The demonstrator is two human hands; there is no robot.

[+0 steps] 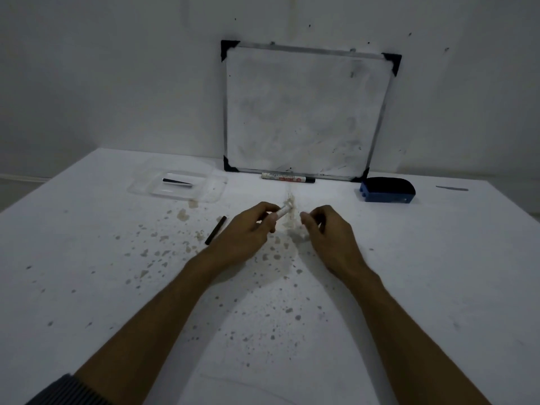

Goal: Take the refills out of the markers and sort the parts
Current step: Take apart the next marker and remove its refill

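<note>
One marker barrel [283,212] clamped in left hand [251,229].
Long axis points to 1 o'clock; right hand [327,229] curled, contents unclear.

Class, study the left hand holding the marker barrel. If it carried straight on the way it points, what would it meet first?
The left hand points up and to the right with the white marker barrel. Its line probably reaches the marker lying at the whiteboard's foot first, though depth is uncertain.

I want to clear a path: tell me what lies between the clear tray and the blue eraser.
In the head view, a capped marker lies between the clear tray and the blue eraser, at the whiteboard's foot.
</note>
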